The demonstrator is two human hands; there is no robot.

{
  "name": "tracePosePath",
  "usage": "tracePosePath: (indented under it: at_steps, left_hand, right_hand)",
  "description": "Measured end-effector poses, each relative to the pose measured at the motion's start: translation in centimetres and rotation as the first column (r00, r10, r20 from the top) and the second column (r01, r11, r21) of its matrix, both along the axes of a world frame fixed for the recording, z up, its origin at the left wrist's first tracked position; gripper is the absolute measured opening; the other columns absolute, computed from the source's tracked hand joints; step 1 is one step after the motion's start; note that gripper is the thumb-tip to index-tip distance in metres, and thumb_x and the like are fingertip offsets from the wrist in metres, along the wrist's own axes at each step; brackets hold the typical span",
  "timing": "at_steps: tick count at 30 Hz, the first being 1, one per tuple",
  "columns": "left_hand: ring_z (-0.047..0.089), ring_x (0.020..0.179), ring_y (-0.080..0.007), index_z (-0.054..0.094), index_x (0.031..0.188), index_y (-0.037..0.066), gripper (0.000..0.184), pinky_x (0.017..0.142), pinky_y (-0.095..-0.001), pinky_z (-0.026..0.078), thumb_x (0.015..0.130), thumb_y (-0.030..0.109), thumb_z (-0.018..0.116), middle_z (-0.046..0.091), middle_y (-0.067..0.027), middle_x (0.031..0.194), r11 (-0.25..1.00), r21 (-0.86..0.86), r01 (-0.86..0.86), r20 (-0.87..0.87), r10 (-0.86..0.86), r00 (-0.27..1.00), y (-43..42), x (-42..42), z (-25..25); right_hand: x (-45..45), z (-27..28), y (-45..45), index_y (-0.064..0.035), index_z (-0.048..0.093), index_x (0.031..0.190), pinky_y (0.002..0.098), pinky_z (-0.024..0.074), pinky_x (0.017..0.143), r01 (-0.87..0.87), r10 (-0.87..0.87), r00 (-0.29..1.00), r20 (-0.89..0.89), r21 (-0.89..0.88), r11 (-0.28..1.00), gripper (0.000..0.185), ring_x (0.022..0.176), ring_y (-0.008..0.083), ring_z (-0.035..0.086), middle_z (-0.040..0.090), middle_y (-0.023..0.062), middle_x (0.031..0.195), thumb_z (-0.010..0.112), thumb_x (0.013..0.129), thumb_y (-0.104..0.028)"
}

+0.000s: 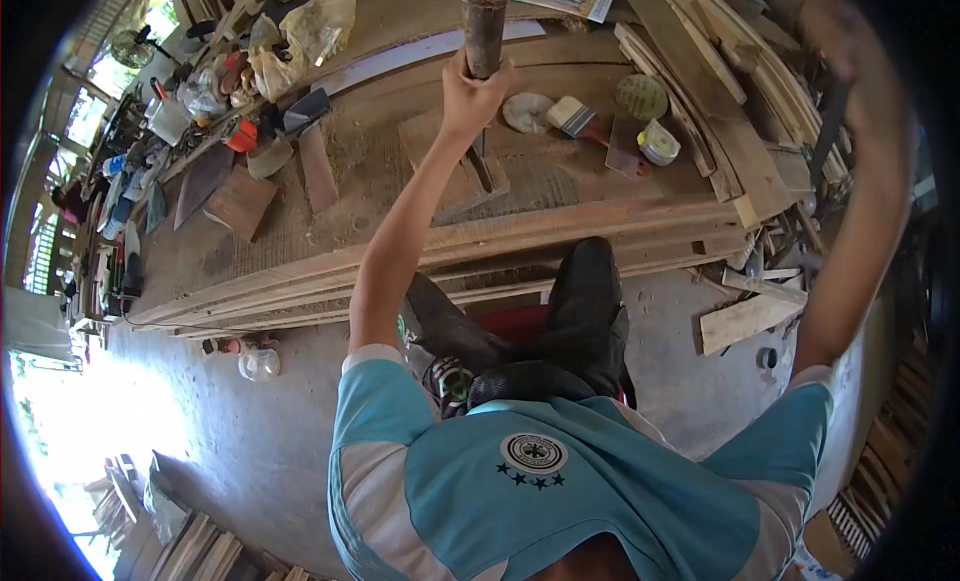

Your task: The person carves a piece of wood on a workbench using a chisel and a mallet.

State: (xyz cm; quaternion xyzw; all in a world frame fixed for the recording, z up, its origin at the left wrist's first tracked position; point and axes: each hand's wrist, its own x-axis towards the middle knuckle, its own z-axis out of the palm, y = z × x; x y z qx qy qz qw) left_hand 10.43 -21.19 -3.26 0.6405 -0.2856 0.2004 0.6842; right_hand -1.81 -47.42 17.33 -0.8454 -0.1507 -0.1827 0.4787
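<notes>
My left hand (474,99) is closed around a chisel (484,41) with a thick, dark, worn handle, held upright. Its thin blade points down at a slot in a small wood block (450,168) on the workbench. Raised at the far upper right, my right hand (836,41) is blurred by motion. A dark bar-like tool (830,131) extends from it; its kind is too smeared to tell. Right of the block lie a paintbrush (572,117), a tape measure (658,143), a pale round disc (528,113) and a greenish disc (641,97).
The thick plank workbench (370,196) fills the area before my knees. Long wood strips (690,101) lie along its right side. At left are wood offcuts (240,203), an orange-red object (240,134) and plastic bags (300,46). A clear jar (259,363) is below the bench.
</notes>
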Motion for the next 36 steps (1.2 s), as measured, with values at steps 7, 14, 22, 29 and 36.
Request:
tracePosePath:
  at_steps: [7, 14, 22, 29, 36]
  left_hand:
    - [0.036, 0.040, -0.0070, 0.042, 0.064, 0.005, 0.016, 0.037, -0.0272, 0.030, 0.075, 0.007, 0.054, 0.045, -0.0007, 0.051, 0.996, 0.006, 0.091, -0.058, -0.091, 0.994, 0.7, 2.1, -1.9]
    - [0.044, 0.041, -0.0090, 0.045, 0.061, 0.003, 0.018, 0.037, -0.0279, 0.036, 0.075, 0.009, 0.054, 0.048, -0.0021, 0.050, 0.999, -0.033, 0.036, -0.068, -0.038, 0.997, -0.1, -0.3, -0.1]
    - [0.041, 0.040, -0.0080, 0.039, 0.057, 0.004, 0.024, 0.037, -0.0270, 0.033, 0.075, 0.008, 0.055, 0.044, -0.0002, 0.048, 0.997, -0.070, 0.044, -0.032, -0.047, 0.998, -0.1, -0.4, -0.2]
    - [0.028, 0.044, -0.0056, 0.038, 0.058, 0.004, 0.024, 0.039, -0.0251, 0.025, 0.076, 0.006, 0.054, 0.039, 0.0024, 0.049, 0.999, -0.053, 0.010, -0.012, -0.010, 1.000, 0.2, 0.1, -0.8]
    - [0.042, 0.043, -0.0068, 0.049, 0.061, 0.002, 0.018, 0.040, -0.0234, 0.033, 0.076, 0.009, 0.056, 0.049, -0.0021, 0.050, 0.999, 0.042, 0.015, -0.048, -0.013, 0.999, 0.6, -0.4, -0.7]
  right_hand:
    - [4.3, -5.9, 7.8, -0.0108, 0.041, 0.063, 0.0179, 0.0232, 0.031, -0.360, 0.283, 0.880, 0.381, 0.148, 0.921, 0.038, 0.037, 0.0023, 0.028, 0.030, -0.0058, 0.046, 0.034, 0.088, -0.038]
    - [-1.1, -2.1, 7.8, -0.0067, 0.039, 0.057, 0.0282, 0.0233, 0.036, 0.144, -0.147, 0.988, -0.057, -0.043, 0.989, 0.045, 0.038, 0.0072, 0.023, 0.026, -0.0039, 0.046, 0.036, 0.088, -0.039]
    - [2.1, -9.9, 7.8, -0.0071, 0.040, 0.059, 0.0262, 0.0218, 0.034, 0.096, -0.005, 0.981, 0.193, -0.466, 0.879, 0.043, 0.036, 0.0059, 0.025, 0.028, -0.0045, 0.045, 0.037, 0.088, -0.040]
    - [-3.0, 0.0, 8.6, -0.0072, 0.040, 0.060, 0.0214, 0.0223, 0.031, 0.229, -0.194, 0.942, 0.274, -0.103, 0.968, 0.043, 0.034, 0.0057, 0.027, 0.030, -0.0037, 0.044, 0.032, 0.089, -0.037]
    - [1.0, -8.3, 8.3, -0.0095, 0.039, 0.057, 0.0213, 0.0210, 0.031, 0.125, -0.012, 0.976, 0.216, -0.521, 0.845, 0.044, 0.033, 0.0049, 0.026, 0.030, -0.0061, 0.042, 0.032, 0.089, -0.038]
